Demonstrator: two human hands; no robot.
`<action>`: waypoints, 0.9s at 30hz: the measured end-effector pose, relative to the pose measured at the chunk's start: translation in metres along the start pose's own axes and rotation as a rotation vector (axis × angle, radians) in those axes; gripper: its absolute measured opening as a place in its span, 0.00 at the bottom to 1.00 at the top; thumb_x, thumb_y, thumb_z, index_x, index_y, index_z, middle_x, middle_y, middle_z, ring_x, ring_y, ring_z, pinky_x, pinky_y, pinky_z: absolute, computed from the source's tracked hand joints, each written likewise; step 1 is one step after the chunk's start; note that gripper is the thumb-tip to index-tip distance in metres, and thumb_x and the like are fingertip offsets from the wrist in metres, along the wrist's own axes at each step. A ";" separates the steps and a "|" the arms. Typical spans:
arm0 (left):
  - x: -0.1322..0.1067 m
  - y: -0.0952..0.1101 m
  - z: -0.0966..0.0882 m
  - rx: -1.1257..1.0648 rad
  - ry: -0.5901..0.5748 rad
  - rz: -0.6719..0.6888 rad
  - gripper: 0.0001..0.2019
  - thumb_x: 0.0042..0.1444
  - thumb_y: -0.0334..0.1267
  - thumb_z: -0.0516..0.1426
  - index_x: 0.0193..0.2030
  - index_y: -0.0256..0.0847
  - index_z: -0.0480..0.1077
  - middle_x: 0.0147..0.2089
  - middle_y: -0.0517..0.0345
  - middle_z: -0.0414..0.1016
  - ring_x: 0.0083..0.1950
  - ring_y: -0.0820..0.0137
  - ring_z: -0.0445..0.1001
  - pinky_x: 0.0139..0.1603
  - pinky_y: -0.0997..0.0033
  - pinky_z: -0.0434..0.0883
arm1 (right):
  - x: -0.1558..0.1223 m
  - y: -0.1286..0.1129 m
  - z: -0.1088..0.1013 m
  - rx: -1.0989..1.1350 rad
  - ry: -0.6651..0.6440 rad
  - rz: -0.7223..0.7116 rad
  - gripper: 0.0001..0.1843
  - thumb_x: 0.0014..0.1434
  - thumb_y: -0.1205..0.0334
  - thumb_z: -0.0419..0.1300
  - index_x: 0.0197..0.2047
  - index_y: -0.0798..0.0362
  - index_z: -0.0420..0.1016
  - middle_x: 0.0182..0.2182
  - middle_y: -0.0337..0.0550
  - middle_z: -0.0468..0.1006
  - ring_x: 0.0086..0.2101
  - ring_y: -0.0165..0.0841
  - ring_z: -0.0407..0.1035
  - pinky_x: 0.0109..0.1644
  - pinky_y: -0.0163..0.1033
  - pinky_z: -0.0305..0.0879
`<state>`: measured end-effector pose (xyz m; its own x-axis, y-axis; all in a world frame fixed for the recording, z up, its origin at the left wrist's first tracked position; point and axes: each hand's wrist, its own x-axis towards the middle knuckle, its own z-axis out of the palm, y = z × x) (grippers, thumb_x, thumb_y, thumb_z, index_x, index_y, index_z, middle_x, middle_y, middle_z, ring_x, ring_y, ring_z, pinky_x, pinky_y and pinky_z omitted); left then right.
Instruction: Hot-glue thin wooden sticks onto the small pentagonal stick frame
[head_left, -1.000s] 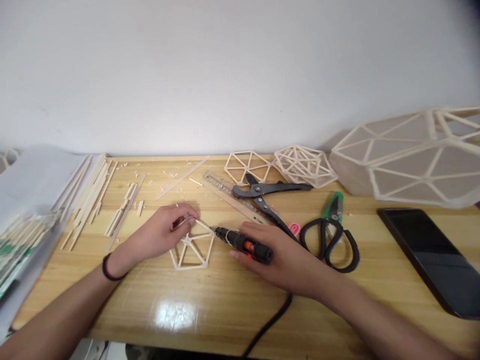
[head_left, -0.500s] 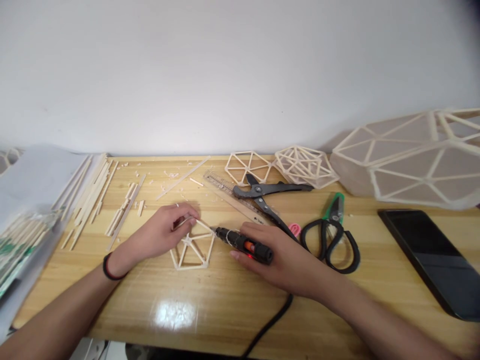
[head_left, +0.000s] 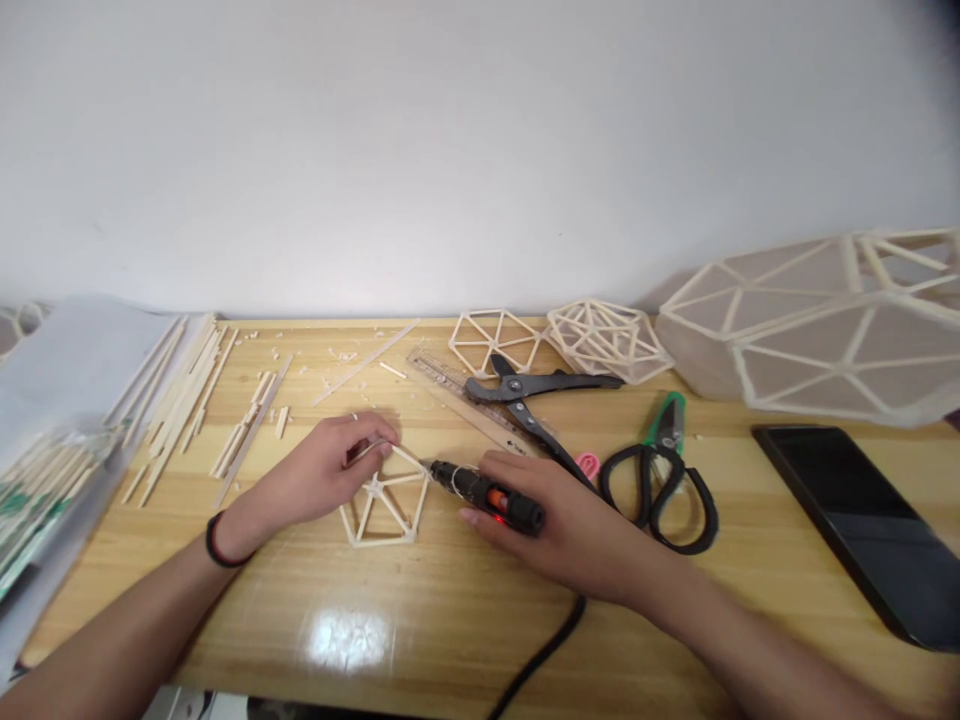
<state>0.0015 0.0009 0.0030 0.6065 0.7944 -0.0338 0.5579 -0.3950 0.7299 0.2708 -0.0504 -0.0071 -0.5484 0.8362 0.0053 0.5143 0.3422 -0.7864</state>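
My left hand [head_left: 337,465] is closed in a pinch on a thin wooden stick [head_left: 409,459] along the upper edge of a small wooden frame [head_left: 382,542]. The frame lies on the table, its sticks meeting at a hub near my left fingers. My right hand [head_left: 525,520] grips a black pen-shaped glue gun [head_left: 469,487] with a glowing red light and an orange part in its side. The glue gun's tip is at the frame's upper right corner, by the stick's end; whether it touches cannot be seen clearly.
Behind my hands lie a flat wooden frame [head_left: 474,340], a domed one [head_left: 600,335], black pliers-like cutters [head_left: 517,385] and a ruler [head_left: 442,375]. Scissors [head_left: 664,490], a phone [head_left: 855,530] and a large covered frame [head_left: 795,345] are right. Loose sticks [head_left: 187,390] lie left; a black cable [head_left: 540,665] crosses the front.
The whole view has shifted slightly. Both hands keep their holds, and the glue gun's tip stays by the same corner of the frame.
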 end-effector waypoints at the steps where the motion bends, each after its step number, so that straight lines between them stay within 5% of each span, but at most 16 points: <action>1: 0.000 0.000 0.000 -0.004 -0.003 -0.002 0.09 0.69 0.35 0.51 0.42 0.39 0.73 0.38 0.58 0.76 0.33 0.73 0.69 0.34 0.74 0.65 | 0.000 0.000 0.000 0.000 -0.002 0.000 0.14 0.67 0.58 0.61 0.31 0.51 0.64 0.30 0.38 0.70 0.32 0.33 0.67 0.37 0.39 0.61; 27: 0.000 -0.002 0.001 -0.042 0.003 0.009 0.08 0.70 0.34 0.52 0.42 0.39 0.72 0.40 0.58 0.76 0.36 0.72 0.71 0.38 0.75 0.66 | 0.000 -0.001 -0.001 -0.004 -0.013 0.004 0.13 0.67 0.58 0.60 0.31 0.50 0.65 0.30 0.39 0.70 0.32 0.34 0.68 0.37 0.38 0.60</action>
<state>0.0010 0.0015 0.0008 0.6097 0.7922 -0.0255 0.5282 -0.3820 0.7583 0.2710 -0.0505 -0.0059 -0.5548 0.8320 -0.0060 0.5190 0.3404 -0.7841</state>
